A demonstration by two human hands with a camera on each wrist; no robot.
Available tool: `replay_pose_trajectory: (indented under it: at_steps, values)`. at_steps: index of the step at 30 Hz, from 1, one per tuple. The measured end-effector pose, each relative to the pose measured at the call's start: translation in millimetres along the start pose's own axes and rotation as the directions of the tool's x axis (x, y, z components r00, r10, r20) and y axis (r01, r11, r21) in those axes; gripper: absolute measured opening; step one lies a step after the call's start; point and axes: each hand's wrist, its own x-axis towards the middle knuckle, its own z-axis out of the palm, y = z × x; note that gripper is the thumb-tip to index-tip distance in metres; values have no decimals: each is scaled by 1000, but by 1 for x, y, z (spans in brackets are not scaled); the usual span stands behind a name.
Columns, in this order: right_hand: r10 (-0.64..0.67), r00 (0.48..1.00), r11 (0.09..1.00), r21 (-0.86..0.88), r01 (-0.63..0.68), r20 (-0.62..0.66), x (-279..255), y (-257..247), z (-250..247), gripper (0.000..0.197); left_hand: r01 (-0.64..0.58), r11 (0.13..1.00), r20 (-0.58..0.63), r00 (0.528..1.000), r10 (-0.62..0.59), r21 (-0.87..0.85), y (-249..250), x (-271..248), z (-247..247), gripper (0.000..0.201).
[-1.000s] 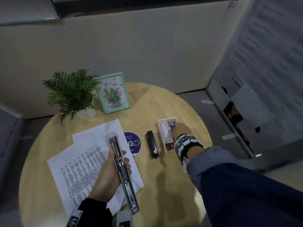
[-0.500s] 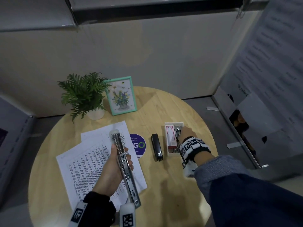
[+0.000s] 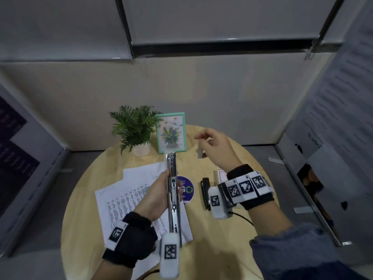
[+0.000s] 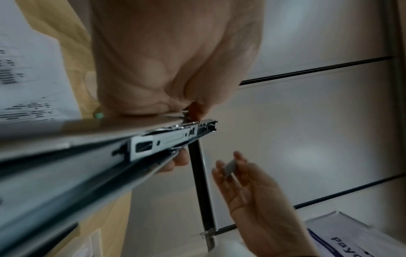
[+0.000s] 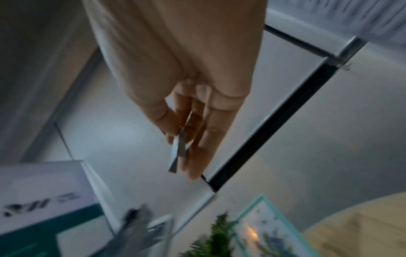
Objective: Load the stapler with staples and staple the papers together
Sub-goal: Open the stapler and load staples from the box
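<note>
Head view: your left hand [image 3: 155,196] grips the open stapler [image 3: 172,190], while your right hand [image 3: 216,146] pinches a staple strip [image 5: 179,149] between thumb and fingertips.

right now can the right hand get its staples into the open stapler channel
Probably yes: the right hand pinches the staple strip in the air beside the stapler, whose channel faces up in the left hand, nothing between them.

Opened stapler [image 4: 140,147] gripped in left hand [image 4: 171,57], metal channel exposed.

Held from above, channel running from lower left to its open tip at centre. Lower right: right hand [image 4: 259,200] pinching a small grey strip of staples [image 4: 229,167], near but apart from the tip. Printed papers [image 4: 24,78] at left edge.
</note>
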Motion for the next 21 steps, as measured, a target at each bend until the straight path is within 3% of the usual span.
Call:
replay_pose_trajectory:
  at_steps: [2,6,15,21]
  values:
    - [-87,993,993,85,80,83,-13,-27,9,19,-45,999,11,999,45,27,10,-7,2,29]
    - [-236,967,970,84,228,95,-32,-48,26,18,-125,990,51,991,121,71,23,-22,2,33]
    - [-221,975,947,247,206,35,-65,-49,50,19,-150,980,90,986,139,132,16,-57,-9,31]
    - [-235,972,954,193,230,4,-80,-50,55,20,-122,983,129,986,104,138,6,-69,-12,33]
